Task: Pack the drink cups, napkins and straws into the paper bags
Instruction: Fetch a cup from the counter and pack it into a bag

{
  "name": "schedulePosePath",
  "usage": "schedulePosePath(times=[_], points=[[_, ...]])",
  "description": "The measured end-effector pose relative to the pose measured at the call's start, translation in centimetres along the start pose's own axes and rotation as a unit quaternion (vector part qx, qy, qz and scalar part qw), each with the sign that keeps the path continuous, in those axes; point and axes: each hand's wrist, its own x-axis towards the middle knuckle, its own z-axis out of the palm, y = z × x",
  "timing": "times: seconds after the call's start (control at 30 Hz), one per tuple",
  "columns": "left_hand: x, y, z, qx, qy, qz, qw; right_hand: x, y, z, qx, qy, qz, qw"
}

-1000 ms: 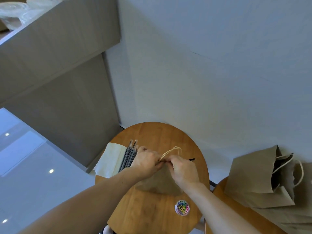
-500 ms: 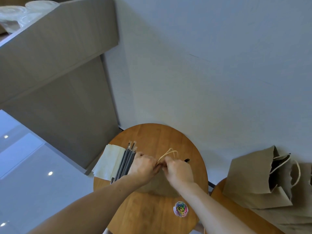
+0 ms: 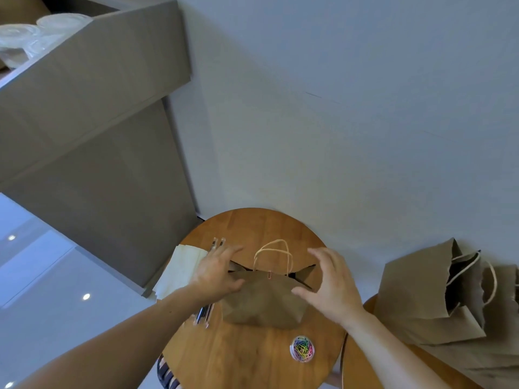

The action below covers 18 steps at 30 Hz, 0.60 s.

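Note:
A brown paper bag (image 3: 264,301) stands on the round wooden table (image 3: 252,226), its top folded shut and pinned by a pink paper clip (image 3: 269,274), twine handles upright. My left hand (image 3: 216,272) grips the bag's left top corner, thumb in front and fingers behind. My right hand (image 3: 328,279) hovers at the right corner with its fingers spread, the thumb just touching the bag's side. White napkins (image 3: 179,270) and wrapped black straws (image 3: 203,315) lie to the left, partly under my left hand. Clear cup lids (image 3: 33,37) sit on the counter at top left.
A small clear tub of coloured paper clips (image 3: 302,348) stands near the table's front. More brown paper bags (image 3: 432,293) lean on a second wooden table (image 3: 354,346) at the right. A grey counter (image 3: 98,108) rises on the left, a white wall behind.
Both hands were pinched together at the middle of the bag's top. They have moved apart to its two corners, showing the clip on the folded top. The right hand has let go.

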Motion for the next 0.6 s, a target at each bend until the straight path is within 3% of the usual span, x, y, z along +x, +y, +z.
schedulePosePath(times=[0.1, 0.23, 0.37, 0.53, 0.6], points=[[-0.3, -1.7, 0.0, -0.068, -0.073, -0.063, 0.993, 0.1, 2.6, 0.9, 0.07, -0.144, 0.081, 0.984], [0.0, -2.3, 0.6, -0.136, -0.119, -0.096, 0.979, 0.4, 4.3, 2.8, 0.128, -0.19, 0.14, 0.963], [0.2, -2.6, 1.1, -0.133, -0.086, -0.111, 0.981, 0.7, 4.7, 4.1, 0.062, -0.173, 0.122, 0.975], [-0.4, -2.9, 0.0, -0.098, -0.074, -0.126, 0.984, 0.4, 3.5, 4.5, 0.107, -0.116, 0.16, 0.975], [-0.9, -3.0, -0.9, -0.143, -0.054, -0.135, 0.979, 0.4, 2.6, 4.4, 0.148, -0.095, 0.163, 0.971]])
